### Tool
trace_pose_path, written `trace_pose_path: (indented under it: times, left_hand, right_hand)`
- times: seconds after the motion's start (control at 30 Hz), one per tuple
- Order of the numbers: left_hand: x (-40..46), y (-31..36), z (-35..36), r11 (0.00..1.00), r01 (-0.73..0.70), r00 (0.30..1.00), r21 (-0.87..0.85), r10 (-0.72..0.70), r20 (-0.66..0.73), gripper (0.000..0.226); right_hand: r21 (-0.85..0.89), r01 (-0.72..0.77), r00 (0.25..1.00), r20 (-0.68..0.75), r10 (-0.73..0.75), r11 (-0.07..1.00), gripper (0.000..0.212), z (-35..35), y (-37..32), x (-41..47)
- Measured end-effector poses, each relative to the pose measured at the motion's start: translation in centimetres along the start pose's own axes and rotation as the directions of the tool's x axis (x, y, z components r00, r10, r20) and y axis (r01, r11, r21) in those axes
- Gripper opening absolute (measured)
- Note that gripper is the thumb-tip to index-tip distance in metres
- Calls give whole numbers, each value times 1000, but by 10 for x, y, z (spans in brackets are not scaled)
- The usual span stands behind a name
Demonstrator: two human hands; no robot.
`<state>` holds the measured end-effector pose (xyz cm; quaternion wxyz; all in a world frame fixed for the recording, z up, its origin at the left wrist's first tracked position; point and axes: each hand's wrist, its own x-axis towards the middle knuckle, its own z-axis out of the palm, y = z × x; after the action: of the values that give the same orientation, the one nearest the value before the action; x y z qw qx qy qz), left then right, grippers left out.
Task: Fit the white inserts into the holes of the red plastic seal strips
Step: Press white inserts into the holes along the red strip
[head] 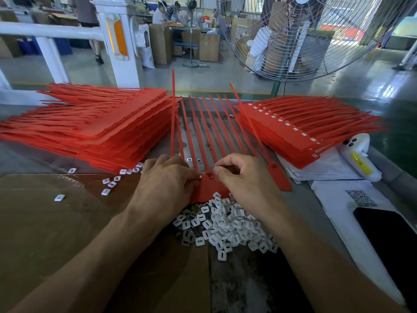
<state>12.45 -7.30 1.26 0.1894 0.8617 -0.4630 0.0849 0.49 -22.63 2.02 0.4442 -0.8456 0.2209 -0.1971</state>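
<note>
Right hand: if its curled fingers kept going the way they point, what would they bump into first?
Probably the red seal strip's head. The right hand points leftward toward it, with the left hand just beyond. Depth is hard to judge from this one view.

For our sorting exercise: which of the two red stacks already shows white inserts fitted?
The right-hand stack: a row of white squares runs along its top edge. The left-hand stack shows plain red only.

Bright, even daylight; wide-angle edge distortion.
</note>
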Motion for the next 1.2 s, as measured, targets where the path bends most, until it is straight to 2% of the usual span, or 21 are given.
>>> trace_pose_path:
  times: [0.27,0.37,0.53,0.77,0.97,1.2]
  left_hand:
    - [0,9,-4,996,-40,998,81,36,57,31]
    - [3,12,-5,991,-57,997,121,49,67,31]
    - [1,10,-5,996,-49,996,77,43,72,29]
    - [-1,5,-1,999,-42,998,-7,43,56,26]
    - [-2,2,1,997,-40,999,-69,42,31,26]
    - [-3,1,3,994,-45,999,-95,47,18,27]
  right_hand:
    - [-33,16,1000,4,-15,999,9,-1,-1,0]
    - [-96,51,998,29,-48,994,10,-3,-3,0]
    - [-262,125,974,215,-68,957,14,-15,-4,-1]
    - [-307,212,930,356,-95,928,13,-22,0,3]
    - [-352,246,931,344,-119,903,11,-18,3,4]
    - [-356,218,937,336,-94,909,10,-20,3,4]
